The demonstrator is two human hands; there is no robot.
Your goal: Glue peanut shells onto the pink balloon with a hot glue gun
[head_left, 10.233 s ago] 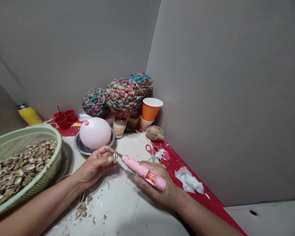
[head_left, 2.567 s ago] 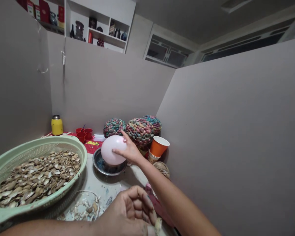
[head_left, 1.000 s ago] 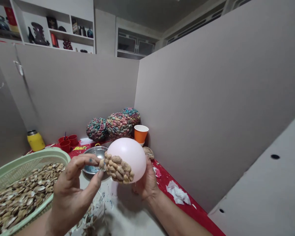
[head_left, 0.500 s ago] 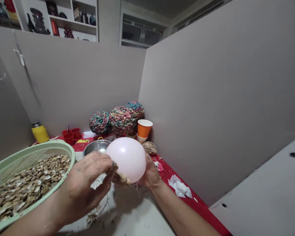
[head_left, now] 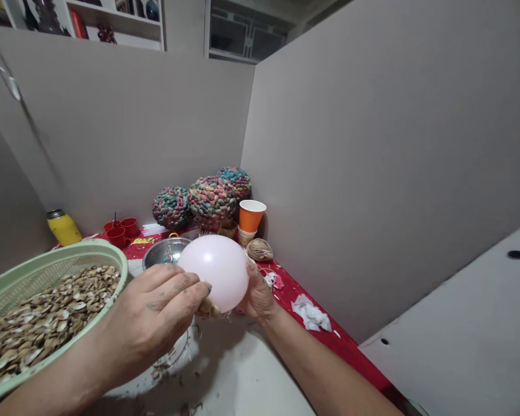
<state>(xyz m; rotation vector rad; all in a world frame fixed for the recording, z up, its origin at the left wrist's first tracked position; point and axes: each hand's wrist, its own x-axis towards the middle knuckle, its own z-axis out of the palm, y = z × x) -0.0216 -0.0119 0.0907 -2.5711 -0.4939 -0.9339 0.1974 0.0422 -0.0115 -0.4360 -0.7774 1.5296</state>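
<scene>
A pale pink inflated balloon is held over the worktop, with a patch of brownish shells on its lower left underside. My right hand supports the balloon from the right, its fingers curled behind and partly hidden. At the lower left, my left hand has its fingers closed together against the balloon and the shell patch. Its fingertips hide most of the shell they press on. Grey smudges mark the left fingers.
A green basket of shells stands left. Behind are a metal bowl, red cups, a yellow jar, shell-like coloured balls, an orange paper cup and a twine ball. Crumpled tissue lies right.
My left hand has moved in closer, its fingers now covering more of the shell patch. The right hand still supports the balloon. The whole view has shifted slightly.
</scene>
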